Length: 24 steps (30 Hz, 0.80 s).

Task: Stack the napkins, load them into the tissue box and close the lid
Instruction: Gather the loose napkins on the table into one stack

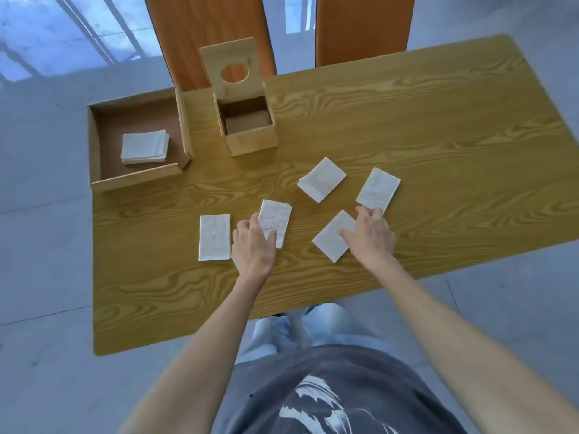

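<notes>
Several white folded napkins lie loose on the wooden table (407, 120). My left hand (253, 245) pinches the near edge of one napkin (275, 219), beside another napkin (215, 237) lying flat to its left. My right hand (371, 234) rests with fingertips on a third napkin (332, 238) and touches the near corner of a fourth (378, 187). One more napkin (322, 179) lies farther back. The wooden tissue box (250, 142) stands behind them, its lid (232, 62) with a round hole tipped up and open; its inside looks empty.
A shallow wooden tray (138, 178) at the table's left holds a stack of napkins (144, 146). Two orange chair backs (363, 29) stand behind the far edge. Bare tabletop stretches to the right and along the near side.
</notes>
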Tool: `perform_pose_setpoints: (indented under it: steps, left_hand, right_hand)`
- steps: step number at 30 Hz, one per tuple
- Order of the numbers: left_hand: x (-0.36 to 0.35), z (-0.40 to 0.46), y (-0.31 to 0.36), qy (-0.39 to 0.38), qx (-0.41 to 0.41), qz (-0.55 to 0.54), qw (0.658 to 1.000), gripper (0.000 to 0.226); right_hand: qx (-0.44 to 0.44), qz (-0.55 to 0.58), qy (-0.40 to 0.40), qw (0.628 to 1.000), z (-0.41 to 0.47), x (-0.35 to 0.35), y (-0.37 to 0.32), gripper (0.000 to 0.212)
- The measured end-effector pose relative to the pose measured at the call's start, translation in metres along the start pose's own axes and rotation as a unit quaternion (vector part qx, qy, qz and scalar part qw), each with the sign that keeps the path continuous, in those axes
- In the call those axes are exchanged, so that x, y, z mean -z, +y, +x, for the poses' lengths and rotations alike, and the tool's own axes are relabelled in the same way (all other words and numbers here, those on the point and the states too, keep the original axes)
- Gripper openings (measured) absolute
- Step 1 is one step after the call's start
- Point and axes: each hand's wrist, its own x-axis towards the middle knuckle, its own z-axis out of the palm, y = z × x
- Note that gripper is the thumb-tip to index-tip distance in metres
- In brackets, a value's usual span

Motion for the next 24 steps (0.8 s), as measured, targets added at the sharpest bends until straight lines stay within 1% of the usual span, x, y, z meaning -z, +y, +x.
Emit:
perform_pose_setpoints:
  steps: [3,7,9,13,16,18,20,24]
  left_hand:
    - [-0.004,0.004,-0.001,-0.009,0.037,0.008,0.999,0.060]
    - [-0.011,0.006,-0.005,-0.017,0.057,0.009,0.998,0.063]
    - [-0.013,0.008,-0.007,-0.016,0.068,-0.011,0.997,0.063]
    - [-0.016,0.012,-0.011,-0.026,0.109,-0.086,0.990,0.064]
    - [-0.016,0.014,-0.013,-0.028,0.116,-0.111,0.987,0.058]
    - [-0.016,0.014,-0.015,-0.019,0.113,-0.123,0.986,0.048]
    - [-0.016,0.014,-0.018,-0.008,0.106,-0.135,0.985,0.037]
    - [-0.015,0.014,-0.023,0.000,0.094,-0.142,0.985,0.027]
  right_hand:
    - [-0.031,-0.003,-0.009,0.999,0.002,-0.004,0.001,0.067]
    - [-0.043,-0.012,-0.026,0.999,0.005,-0.011,0.002,0.062]
    - [-0.046,-0.008,-0.023,0.999,0.007,-0.012,0.003,0.059]
    - [-0.044,0.021,-0.021,0.999,0.011,-0.013,0.004,0.050]
    - [-0.038,0.051,-0.029,0.998,0.013,-0.012,0.005,0.048]
    - [-0.028,0.098,-0.031,0.994,0.015,-0.013,0.005,0.041]
    - [-0.003,0.173,-0.036,0.984,0.015,-0.012,0.004,0.035]
    - [0.037,0.325,-0.078,0.942,0.015,-0.008,-0.005,0.018]
